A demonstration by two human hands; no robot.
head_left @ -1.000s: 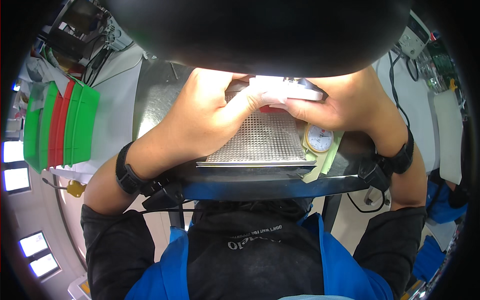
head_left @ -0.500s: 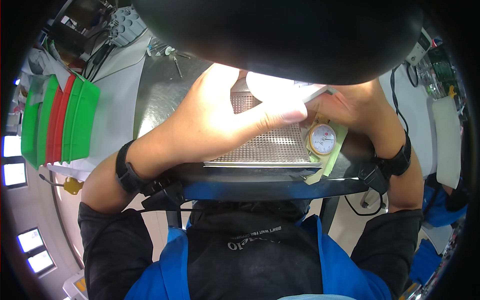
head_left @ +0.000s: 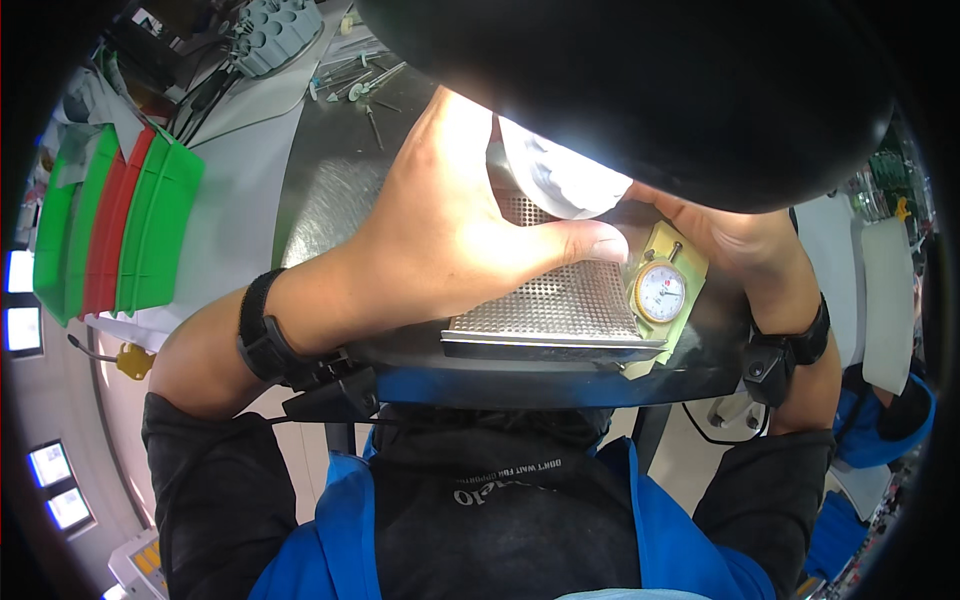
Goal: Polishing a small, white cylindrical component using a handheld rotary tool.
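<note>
A white rounded piece with a scalloped face (head_left: pixel 568 180) is raised above a perforated metal plate (head_left: pixel 560 305), brightly lit. My left hand (head_left: pixel 450 220) curls round its left side, the thumb stretched out below it toward the right; the other fingertips are hidden behind the piece. At the piece's right edge, my right hand (head_left: pixel 740 235) has its fingers bent inward, and a large dark shape overhead (head_left: pixel 640 90) covers most of them. What they grip is hidden. Beneath the right hand a round dial gauge (head_left: pixel 659 293) lies on a yellow-green pad (head_left: pixel 690 262).
Several small burs (head_left: pixel 372 125) lie loose at the back left of the dark metal bench top (head_left: pixel 330 200). Behind them stands a grey holder with round holes (head_left: pixel 275 38). Stacked green and red bins (head_left: pixel 160 225) are at the left. A black cable (head_left: pixel 690 425) hangs below the right wrist.
The white piece has turned, so its scalloped face shows now. My right hand has shifted slightly right and down. The view has moved, uncovering more burs and more of the dial gauge.
</note>
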